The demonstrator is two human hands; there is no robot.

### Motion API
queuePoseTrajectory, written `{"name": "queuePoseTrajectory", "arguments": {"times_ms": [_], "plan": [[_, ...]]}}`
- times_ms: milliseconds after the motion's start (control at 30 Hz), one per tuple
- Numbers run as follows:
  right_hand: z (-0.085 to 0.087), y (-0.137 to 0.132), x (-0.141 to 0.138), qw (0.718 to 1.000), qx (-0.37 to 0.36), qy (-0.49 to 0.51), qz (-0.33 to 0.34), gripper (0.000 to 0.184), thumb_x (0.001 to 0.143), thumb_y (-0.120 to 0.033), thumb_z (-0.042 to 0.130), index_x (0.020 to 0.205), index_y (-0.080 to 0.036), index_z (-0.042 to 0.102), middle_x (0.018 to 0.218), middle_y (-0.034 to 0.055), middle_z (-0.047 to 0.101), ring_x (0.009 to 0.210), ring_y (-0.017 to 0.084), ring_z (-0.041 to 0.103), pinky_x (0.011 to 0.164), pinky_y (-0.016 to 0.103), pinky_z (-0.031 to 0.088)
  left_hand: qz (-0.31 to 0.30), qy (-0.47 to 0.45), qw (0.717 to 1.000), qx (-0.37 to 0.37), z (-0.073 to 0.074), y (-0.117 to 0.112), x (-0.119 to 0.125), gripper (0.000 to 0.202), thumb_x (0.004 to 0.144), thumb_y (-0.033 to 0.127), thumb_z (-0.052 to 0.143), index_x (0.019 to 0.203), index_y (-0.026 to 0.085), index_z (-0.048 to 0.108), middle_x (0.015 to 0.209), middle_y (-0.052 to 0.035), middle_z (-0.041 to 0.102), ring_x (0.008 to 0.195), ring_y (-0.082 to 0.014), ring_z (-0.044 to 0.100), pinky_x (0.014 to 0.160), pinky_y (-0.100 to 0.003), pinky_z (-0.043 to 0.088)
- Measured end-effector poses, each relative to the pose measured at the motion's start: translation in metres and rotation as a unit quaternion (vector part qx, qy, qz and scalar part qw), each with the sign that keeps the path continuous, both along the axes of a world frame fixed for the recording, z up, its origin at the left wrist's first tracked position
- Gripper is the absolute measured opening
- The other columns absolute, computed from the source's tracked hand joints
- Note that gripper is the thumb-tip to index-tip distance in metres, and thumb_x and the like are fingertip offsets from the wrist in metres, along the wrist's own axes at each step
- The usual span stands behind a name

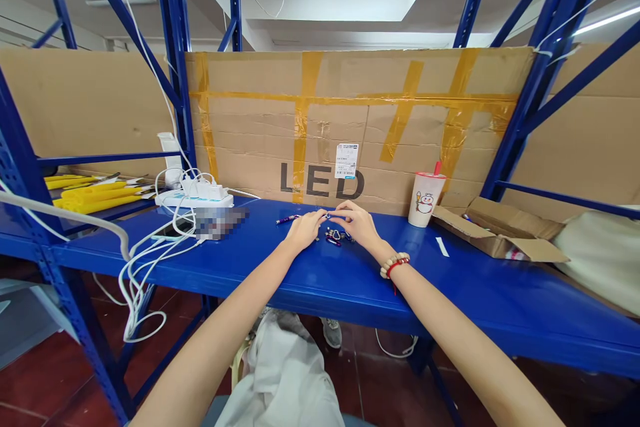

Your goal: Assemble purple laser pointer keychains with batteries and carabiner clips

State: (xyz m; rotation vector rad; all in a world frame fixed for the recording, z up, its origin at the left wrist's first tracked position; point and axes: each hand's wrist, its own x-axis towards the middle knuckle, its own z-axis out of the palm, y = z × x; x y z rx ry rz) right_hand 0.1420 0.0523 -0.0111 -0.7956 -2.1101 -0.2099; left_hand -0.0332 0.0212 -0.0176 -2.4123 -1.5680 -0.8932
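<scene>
Head view: left hand [305, 228] and right hand [358, 223] meet fingertip to fingertip, both pinching a small part [327, 215] over the blue surface [480, 293]. Loose purple pieces [336, 237] lie just beside them. Paper cup [426, 199] stands right.

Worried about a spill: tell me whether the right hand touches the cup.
Apart: head view shows bare blue shelf between right hand and cup.
</scene>
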Motion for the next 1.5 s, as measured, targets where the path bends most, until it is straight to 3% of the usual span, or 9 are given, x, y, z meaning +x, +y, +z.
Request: {"name": "queuePoseTrajectory", "arguments": {"times_ms": [300, 767, 967, 1500], "plan": [[0.0015, 0.0008, 0.0025, 0.998, -0.036, 0.056, 0.023, 0.012, 0.084, -0.032, 0.066, 0.082, -0.024, 0.075, 0.085, 0.0016, 0.061, 0.057, 0.009, 0.051, 0.056, 0.021, 0.037, -0.045, 0.023, 0.999, -0.004, 0.0037, -0.0048, 0.0000, 0.027, 0.098, 0.028, 0.028, 0.115, 0.025, 0.048, 0.109, -0.0007, 0.064, 0.098, -0.0170, 0.062, 0.076, -0.025, 0.048], [-0.0044, 0.0039, 0.0046, 0.981, -0.126, 0.122, 0.084, 0.041, 0.079, -0.055, 0.064, 0.075, -0.016, 0.073, 0.080, 0.0042, 0.061, 0.043, 0.006, 0.045, 0.043, 0.021, 0.036, -0.058, 0.074, 0.995, 0.038, 0.0014, -0.0033, -0.0018, 0.024, 0.097, 0.023, 0.036, 0.111, 0.011, 0.049, 0.105, -0.0100, 0.062, 0.096, -0.0188, 0.061, 0.079, -0.034, 0.050], [-0.0054, 0.0060, 0.0063, 0.972, -0.181, 0.115, 0.100, 0.043, 0.082, -0.051, 0.064, 0.078, -0.008, 0.066, 0.080, 0.0051, 0.062, 0.039, 0.001, 0.043, 0.038, 0.015, 0.036, -0.076, 0.087, 0.991, 0.067, -0.0025, 0.0018, -0.0019, 0.020, 0.095, 0.021, 0.041, 0.107, 0.009, 0.052, 0.107, -0.0103, 0.061, 0.098, -0.0189, 0.060, 0.081, -0.035, 0.050], [-0.0030, 0.0049, 0.0085, 0.958, -0.239, 0.114, 0.108, 0.034, 0.079, -0.041, 0.070, 0.077, -0.007, 0.064, 0.078, 0.0044, 0.063, 0.041, 0.002, 0.044, 0.040, 0.014, 0.037, -0.096, 0.101, 0.984, 0.115, -0.0030, 0.0026, -0.0036, 0.013, 0.093, 0.018, 0.044, 0.100, 0.011, 0.053, 0.100, -0.0078, 0.063, 0.094, -0.0180, 0.060, 0.080, -0.033, 0.050]]}}
